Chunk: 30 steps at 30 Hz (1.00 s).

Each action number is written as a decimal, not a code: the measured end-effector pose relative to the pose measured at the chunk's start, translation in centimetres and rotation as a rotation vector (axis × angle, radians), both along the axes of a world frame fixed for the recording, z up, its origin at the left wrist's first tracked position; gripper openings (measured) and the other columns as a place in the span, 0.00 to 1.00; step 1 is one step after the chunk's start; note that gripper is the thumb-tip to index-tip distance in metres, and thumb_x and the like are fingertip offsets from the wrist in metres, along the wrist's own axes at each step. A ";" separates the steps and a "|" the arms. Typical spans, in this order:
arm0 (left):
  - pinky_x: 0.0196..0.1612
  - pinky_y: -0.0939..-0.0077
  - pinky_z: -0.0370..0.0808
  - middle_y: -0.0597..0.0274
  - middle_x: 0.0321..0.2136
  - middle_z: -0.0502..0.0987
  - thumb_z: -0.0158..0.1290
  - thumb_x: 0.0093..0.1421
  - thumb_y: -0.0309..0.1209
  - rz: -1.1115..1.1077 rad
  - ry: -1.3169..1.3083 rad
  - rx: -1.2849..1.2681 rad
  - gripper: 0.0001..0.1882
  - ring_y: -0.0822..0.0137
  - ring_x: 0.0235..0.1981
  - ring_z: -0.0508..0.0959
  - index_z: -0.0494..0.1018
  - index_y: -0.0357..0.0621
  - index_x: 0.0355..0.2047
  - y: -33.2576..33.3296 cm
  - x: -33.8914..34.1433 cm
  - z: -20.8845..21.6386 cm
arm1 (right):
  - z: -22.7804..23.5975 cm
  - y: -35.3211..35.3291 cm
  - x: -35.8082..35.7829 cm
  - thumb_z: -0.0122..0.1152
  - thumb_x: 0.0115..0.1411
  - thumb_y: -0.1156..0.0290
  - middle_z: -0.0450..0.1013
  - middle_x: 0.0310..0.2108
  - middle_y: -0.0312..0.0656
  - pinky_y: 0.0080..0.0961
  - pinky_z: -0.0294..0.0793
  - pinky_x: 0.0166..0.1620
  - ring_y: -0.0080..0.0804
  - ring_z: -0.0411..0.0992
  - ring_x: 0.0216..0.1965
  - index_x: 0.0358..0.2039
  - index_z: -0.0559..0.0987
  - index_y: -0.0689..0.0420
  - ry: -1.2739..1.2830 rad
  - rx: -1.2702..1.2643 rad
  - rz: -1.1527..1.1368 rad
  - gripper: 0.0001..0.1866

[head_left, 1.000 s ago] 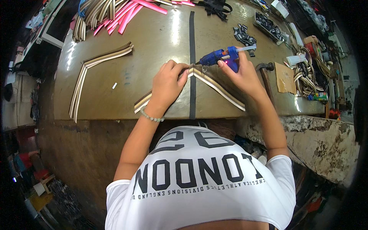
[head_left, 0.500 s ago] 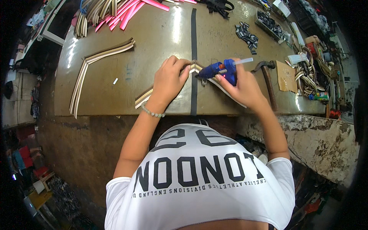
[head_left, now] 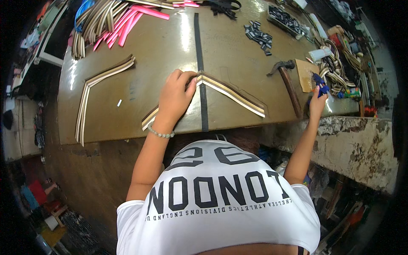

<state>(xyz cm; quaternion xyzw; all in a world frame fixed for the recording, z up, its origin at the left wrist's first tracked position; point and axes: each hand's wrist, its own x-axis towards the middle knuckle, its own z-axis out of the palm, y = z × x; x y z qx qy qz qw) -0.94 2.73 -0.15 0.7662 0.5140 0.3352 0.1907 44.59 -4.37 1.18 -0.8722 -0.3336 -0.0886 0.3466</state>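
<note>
A brown, gold and white striped strap [head_left: 233, 97] lies bent into a peak across a black strip [head_left: 196, 42] on the table. My left hand [head_left: 176, 95] is closed at the peak, thumb and fingers pinching the strap's bend, and covers much of its left arm. Far to the right, over the table's right side, my right hand [head_left: 318, 104] grips a blue glue gun [head_left: 321, 85]. Part of the gun is hidden by the hand and blends with the clutter behind it.
Left on the table lies another bent striped strap [head_left: 87, 93], with a small white piece [head_left: 119, 103] beside it. A hammer [head_left: 290, 89], a cardboard piece [head_left: 305, 74] and striped coils [head_left: 335, 70] lie right. Pink strips [head_left: 127, 25] and dark small pieces [head_left: 258, 36] sit farther back.
My right hand has carried the glue gun away from the strap's peak to the table's right side. My left hand stays on the bend. The whole view has shifted somewhat.
</note>
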 end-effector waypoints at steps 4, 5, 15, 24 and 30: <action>0.36 0.67 0.72 0.60 0.26 0.72 0.58 0.60 0.34 0.005 0.017 0.013 0.09 0.61 0.31 0.74 0.79 0.47 0.39 0.2 0.1 0.0 | 4.7 -2.7 -2.8 0.53 0.66 0.54 0.76 0.41 0.60 0.44 0.71 0.49 0.59 0.73 0.45 0.39 0.80 0.66 0.022 -0.612 0.002 0.23; 0.36 0.67 0.72 0.61 0.26 0.72 0.58 0.59 0.34 0.009 0.030 0.008 0.09 0.61 0.31 0.74 0.79 0.47 0.39 0.2 0.1 0.0 | 5.8 -2.4 -4.6 0.54 0.66 0.56 0.77 0.40 0.58 0.44 0.72 0.48 0.58 0.74 0.44 0.38 0.81 0.64 0.009 -0.552 0.096 0.21; 0.35 0.67 0.71 0.58 0.24 0.72 0.59 0.59 0.34 -0.012 -0.009 -0.004 0.09 0.60 0.30 0.74 0.80 0.45 0.38 0.1 -0.3 0.0 | 0.2 13.7 -8.6 0.64 0.56 0.70 0.78 0.39 0.51 0.38 0.70 0.51 0.48 0.72 0.46 0.40 0.83 0.60 -0.103 -0.412 0.834 0.12; 0.35 0.69 0.71 0.55 0.28 0.75 0.60 0.57 0.31 -0.070 -0.027 -0.080 0.10 0.60 0.30 0.75 0.80 0.41 0.37 -0.4 -0.5 0.8 | 3.2 7.5 -15.8 0.58 0.59 0.71 0.78 0.30 0.48 0.25 0.75 0.33 0.28 0.76 0.27 0.37 0.80 0.64 0.195 -0.066 0.998 0.10; 0.34 0.69 0.71 0.56 0.25 0.73 0.60 0.58 0.33 -0.044 -0.205 -0.243 0.11 0.61 0.27 0.73 0.80 0.39 0.37 -2.3 0.2 3.0 | 4.2 4.3 -22.5 0.58 0.60 0.76 0.74 0.38 0.43 0.24 0.74 0.37 0.32 0.74 0.37 0.46 0.78 0.58 0.259 -0.168 1.438 0.13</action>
